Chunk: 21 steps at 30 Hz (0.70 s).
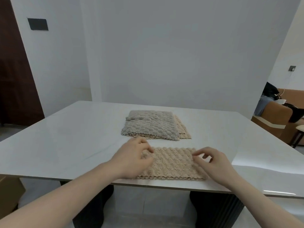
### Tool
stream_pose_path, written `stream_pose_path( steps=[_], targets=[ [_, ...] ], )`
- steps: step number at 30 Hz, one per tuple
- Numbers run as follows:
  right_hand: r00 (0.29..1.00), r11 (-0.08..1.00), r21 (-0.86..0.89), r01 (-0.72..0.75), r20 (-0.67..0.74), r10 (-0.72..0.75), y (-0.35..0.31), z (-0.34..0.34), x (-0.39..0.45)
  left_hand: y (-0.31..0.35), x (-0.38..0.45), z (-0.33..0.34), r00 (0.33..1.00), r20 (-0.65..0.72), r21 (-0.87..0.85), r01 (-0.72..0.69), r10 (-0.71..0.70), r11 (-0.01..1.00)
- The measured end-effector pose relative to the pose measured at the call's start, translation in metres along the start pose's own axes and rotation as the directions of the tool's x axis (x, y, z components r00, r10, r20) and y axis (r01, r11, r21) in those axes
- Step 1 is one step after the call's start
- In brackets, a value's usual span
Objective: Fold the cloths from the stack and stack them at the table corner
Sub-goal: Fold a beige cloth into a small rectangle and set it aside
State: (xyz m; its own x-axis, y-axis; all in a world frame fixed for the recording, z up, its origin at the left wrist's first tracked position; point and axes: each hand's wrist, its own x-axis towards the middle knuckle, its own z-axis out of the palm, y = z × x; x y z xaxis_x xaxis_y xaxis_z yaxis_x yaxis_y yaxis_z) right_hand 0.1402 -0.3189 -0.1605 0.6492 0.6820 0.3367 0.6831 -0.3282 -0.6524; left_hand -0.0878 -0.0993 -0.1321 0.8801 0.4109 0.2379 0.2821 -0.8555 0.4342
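A beige textured cloth (172,163) lies folded into a band near the table's front edge. My left hand (131,158) rests on its left end, fingers curled onto the fabric at the far left corner. My right hand (212,162) pinches the cloth's far right corner between thumb and fingers. Behind it, mid-table, sits the stack of cloths (153,125), a grey one on top and beige ones showing beneath at the right edge.
The white glossy table (65,137) stretches left and right of the cloths. A white wall stands behind it. A brown sofa (278,122) with clothes is at the right. A cardboard box (8,195) sits on the floor at lower left.
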Motion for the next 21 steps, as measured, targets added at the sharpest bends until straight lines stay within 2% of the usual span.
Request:
stream_pose_path(
  steps=[3,6,9,15,18,21],
  targets=[
    [0.994,0.992,-0.069,-0.105,0.001,0.105,0.008,0.015,0.023,0.027,0.025,0.026,0.990,0.138,0.085,-0.046,0.033,0.995],
    [0.973,0.932,-0.303,-0.200,0.048,0.224,0.016,0.028,0.030,0.036,0.042,0.050,0.971,0.237,0.176,-0.072,0.029,0.982],
    [0.973,0.901,-0.385,-0.201,0.027,0.228,0.016,0.035,0.027,0.031,0.047,0.068,0.945,0.327,0.250,-0.089,0.002,0.964],
    [0.973,0.919,-0.327,-0.219,-0.004,0.231,0.019,0.034,0.028,0.022,0.049,0.079,0.952,0.305,0.263,-0.103,0.019,0.959],
    [0.976,0.936,-0.277,-0.215,-0.018,0.219,0.020,0.032,0.027,0.022,0.049,0.072,0.954,0.298,0.198,-0.082,0.020,0.977],
    [0.976,0.960,-0.179,-0.216,-0.031,0.214,0.020,0.029,0.026,0.011,0.057,0.058,0.990,0.142,0.142,-0.034,0.014,0.989]
  ],
)
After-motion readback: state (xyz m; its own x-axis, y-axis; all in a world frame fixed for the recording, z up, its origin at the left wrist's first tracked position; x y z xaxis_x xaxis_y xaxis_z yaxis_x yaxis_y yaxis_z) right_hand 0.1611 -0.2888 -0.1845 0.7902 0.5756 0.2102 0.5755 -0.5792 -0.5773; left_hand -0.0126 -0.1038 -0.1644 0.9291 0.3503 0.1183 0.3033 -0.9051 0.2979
